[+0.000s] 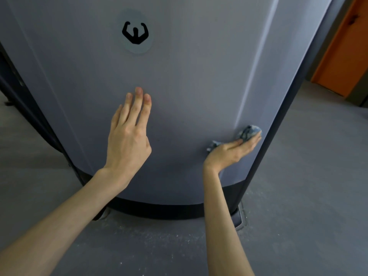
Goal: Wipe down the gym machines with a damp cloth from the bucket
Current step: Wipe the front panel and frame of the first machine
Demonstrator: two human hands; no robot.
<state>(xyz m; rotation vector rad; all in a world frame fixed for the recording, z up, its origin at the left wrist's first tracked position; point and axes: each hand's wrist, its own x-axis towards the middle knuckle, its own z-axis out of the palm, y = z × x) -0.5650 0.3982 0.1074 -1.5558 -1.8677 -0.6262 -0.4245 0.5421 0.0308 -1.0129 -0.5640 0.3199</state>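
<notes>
Left hand: laid flat against the machine panel, near its middle; the fingers are held straight and close together, pointing up the panel, and nothing is grasped; the bare forearm is stretched up from the lower left

Right hand: set against the lower right part of the panel, bent back sharply at the wrist and turned sideways, fingertips towards the panel's right edge; the fingers are kept straight, not curled, and the cloth is pressed onto the panel by them

Cloth: a crumpled blue-grey wad, trapped between the right hand and the panel close to its right edge; one bunch is seen above the fingertips, another behind the heel of the hand

Hard to make out: the right thumb is hidden, so whether the cloth is also pinched cannot be told; the middle of the cloth is covered by the hand; the panel is cut off at the top

Panel: smooth, pale grey, gently curved, marked with a black logo on a round patch high up; a black base band is wrapped round its foot

Room: a grey floor, speckled with pale dust below the panel; an orange door is seen beyond the panel's right edge
</notes>
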